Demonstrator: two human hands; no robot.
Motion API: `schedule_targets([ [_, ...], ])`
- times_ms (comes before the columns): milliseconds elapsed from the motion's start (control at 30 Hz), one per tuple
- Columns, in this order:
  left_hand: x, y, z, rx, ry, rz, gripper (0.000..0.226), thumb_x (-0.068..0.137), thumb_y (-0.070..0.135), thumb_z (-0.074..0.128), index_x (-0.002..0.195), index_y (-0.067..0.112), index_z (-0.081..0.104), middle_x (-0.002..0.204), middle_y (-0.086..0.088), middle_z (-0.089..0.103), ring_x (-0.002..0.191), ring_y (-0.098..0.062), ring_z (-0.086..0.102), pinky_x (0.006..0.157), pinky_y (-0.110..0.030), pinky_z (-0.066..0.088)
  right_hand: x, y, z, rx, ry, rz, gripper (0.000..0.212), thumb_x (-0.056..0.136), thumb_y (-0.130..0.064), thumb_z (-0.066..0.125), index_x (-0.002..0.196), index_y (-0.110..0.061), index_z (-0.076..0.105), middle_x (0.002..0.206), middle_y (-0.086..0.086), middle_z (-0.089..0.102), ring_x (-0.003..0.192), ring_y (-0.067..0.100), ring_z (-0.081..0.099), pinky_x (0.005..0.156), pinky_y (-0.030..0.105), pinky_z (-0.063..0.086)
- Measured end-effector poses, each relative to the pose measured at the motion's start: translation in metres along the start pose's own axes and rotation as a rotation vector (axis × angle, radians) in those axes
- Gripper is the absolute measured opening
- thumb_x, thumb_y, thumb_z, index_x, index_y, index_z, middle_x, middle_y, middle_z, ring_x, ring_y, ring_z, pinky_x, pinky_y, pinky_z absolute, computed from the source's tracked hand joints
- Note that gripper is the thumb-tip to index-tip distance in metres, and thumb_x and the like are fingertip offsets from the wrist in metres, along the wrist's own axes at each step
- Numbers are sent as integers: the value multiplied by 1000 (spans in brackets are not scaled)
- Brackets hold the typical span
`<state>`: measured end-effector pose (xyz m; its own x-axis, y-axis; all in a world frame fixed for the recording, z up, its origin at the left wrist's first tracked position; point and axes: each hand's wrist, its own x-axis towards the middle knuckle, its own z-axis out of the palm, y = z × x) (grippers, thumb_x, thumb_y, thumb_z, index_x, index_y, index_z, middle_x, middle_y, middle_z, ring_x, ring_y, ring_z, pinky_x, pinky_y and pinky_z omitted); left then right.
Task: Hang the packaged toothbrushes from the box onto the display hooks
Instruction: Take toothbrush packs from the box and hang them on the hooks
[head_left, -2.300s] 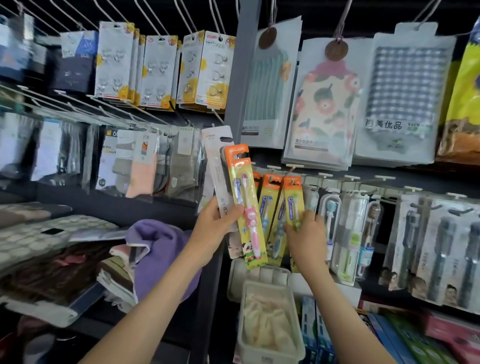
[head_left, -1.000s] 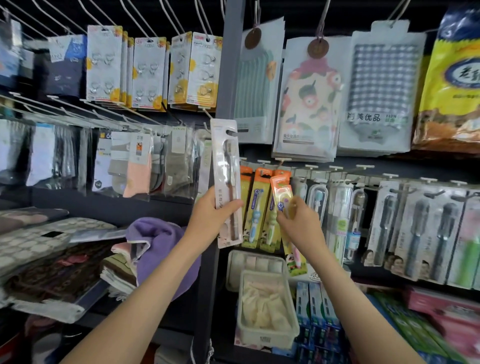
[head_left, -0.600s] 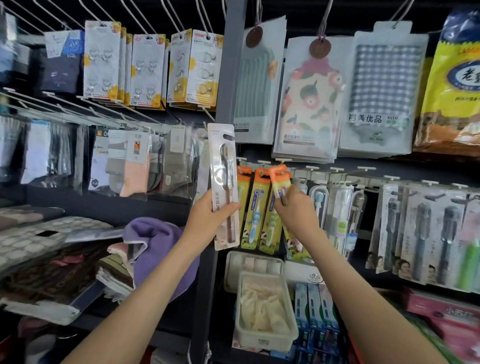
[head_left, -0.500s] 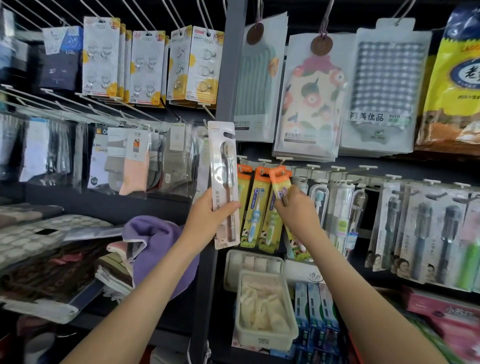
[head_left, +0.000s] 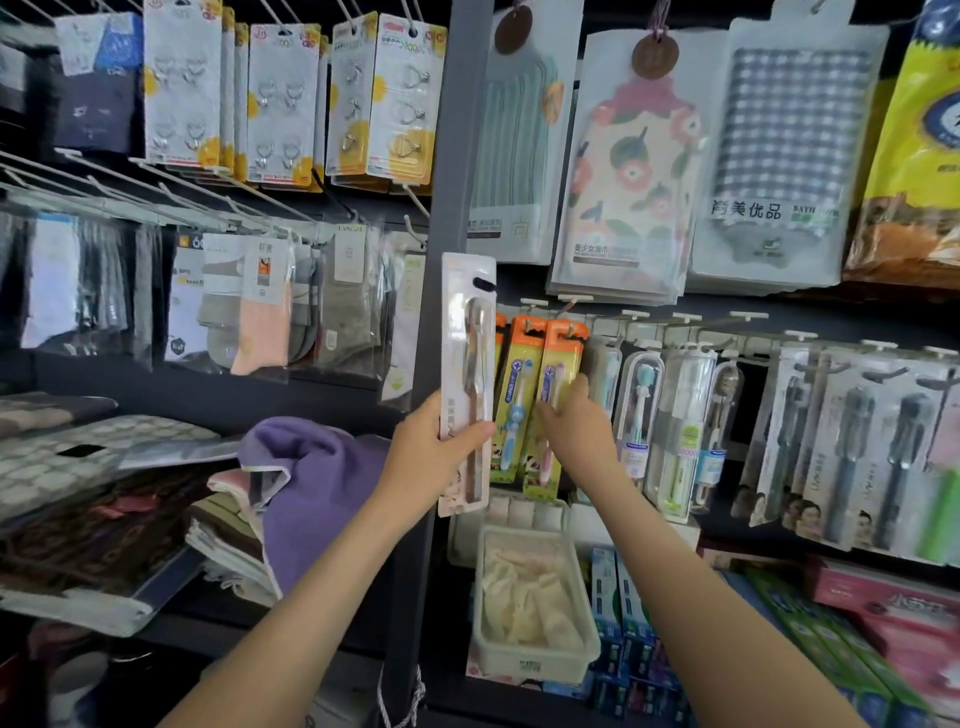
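My left hand (head_left: 434, 460) grips a long white toothbrush pack (head_left: 467, 364) by its lower half and holds it upright in front of the grey shelf post (head_left: 457, 156). My right hand (head_left: 571, 431) holds the middle of an orange-and-yellow child's toothbrush pack (head_left: 558, 364), thumb in front and fingers at its right edge. That pack's orange top sits at a display hook (head_left: 569, 328). Two similar orange packs (head_left: 519, 384) hang just left of it. The box is out of sight.
More packaged toothbrushes (head_left: 685, 426) hang to the right on hooks with white tags. Towels in bags (head_left: 628, 171) hang above. A white plastic bin (head_left: 535, 660) of cream cloths and toothpaste boxes (head_left: 613, 592) stand below. Socks (head_left: 260, 312) and folded towels (head_left: 306, 488) fill the left bay.
My right hand took the orange pack from my left hand, raised it to the hook, and has now slid down to the pack's middle. My left hand keeps the white pack.
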<state>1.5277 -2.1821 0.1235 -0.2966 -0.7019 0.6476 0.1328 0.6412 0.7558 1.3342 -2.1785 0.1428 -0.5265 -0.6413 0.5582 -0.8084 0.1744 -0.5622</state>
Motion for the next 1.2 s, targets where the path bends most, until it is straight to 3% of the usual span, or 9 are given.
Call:
schedule_targets([
  [167, -9, -9, 14, -38, 39, -26, 22, 85, 16, 70, 104, 25, 63, 92, 15, 70, 82, 9, 64, 71, -10, 48, -22, 19, 7, 12, 53, -3, 67, 98, -33, 47, 150, -11, 12, 120, 13, 59, 99, 30, 61, 71, 38, 49],
  [300, -15, -8, 40, -60, -102, -32, 20, 86, 16, 70, 101, 28, 62, 90, 12, 69, 78, 7, 63, 70, -11, 48, -57, 24, -16, 142, 104, -49, 67, 97, -50, 43, 149, -14, 22, 136, 12, 51, 118, 26, 54, 92, 40, 48],
  [400, -25, -10, 71, -75, -233, -64, 24, 87, 19, 69, 107, 30, 61, 94, 10, 71, 86, 0, 66, 80, -22, 52, -89, 23, -45, 469, 56, -71, 49, 99, -39, 45, 143, -22, 34, 109, -3, 63, 93, 0, 59, 78, 12, 45],
  [533, -46, -5, 121, -64, -396, -54, 33, 88, 23, 67, 111, 42, 53, 100, 24, 64, 97, 6, 61, 83, -19, 48, -111, 40, -79, 540, 92, -71, 50, 98, -36, 49, 143, -20, 33, 103, 8, 61, 95, 14, 61, 78, 22, 49],
  [633, -55, 10, 155, -12, -474, -27, 43, 93, 22, 60, 125, 42, 39, 102, 31, 50, 100, 6, 51, 80, -11, 43, -112, 59, -105, 393, 84, -27, 70, 93, -36, 59, 148, -18, 20, 93, -2, 58, 80, 7, 59, 65, 10, 45],
  [867, -47, 47, 243, 186, -602, 22, 58, 97, 37, 52, 149, 30, 27, 137, 2, 54, 120, -16, 54, 87, -26, 44, -87, 127, -177, 241, 102, 32, 80, 88, -44, 63, 149, -13, 22, 84, 2, 60, 66, 3, 55, 50, 12, 43],
  [1000, -39, 61, 296, 310, -546, 74, 60, 94, 44, 54, 145, 27, 26, 132, -3, 57, 106, -17, 61, 88, -35, 52, -61, 166, -217, 49, 126, 5, 74, 88, -45, 61, 146, -12, 28, 83, 1, 62, 68, 7, 57, 52, 18, 41],
  [1100, -30, 66, 320, 356, -364, 146, 82, 91, 44, 60, 151, 22, 9, 154, -2, 27, 135, -17, 36, 104, -20, 25, -43, 185, -243, -147, 106, -63, 78, 91, -40, 58, 152, -15, 17, 129, 12, 54, 107, 25, 57, 74, 27, 42],
  [1200, -16, 68, 327, 431, -161, 297, 86, 93, 37, 60, 153, 19, 1, 160, -4, 9, 144, -14, 12, 105, -14, 4, -31, 189, -257, -255, 77, -125, 80, 93, -38, 55, 154, -19, 6, 142, 13, 42, 124, 30, 46, 85, 32, 42],
])
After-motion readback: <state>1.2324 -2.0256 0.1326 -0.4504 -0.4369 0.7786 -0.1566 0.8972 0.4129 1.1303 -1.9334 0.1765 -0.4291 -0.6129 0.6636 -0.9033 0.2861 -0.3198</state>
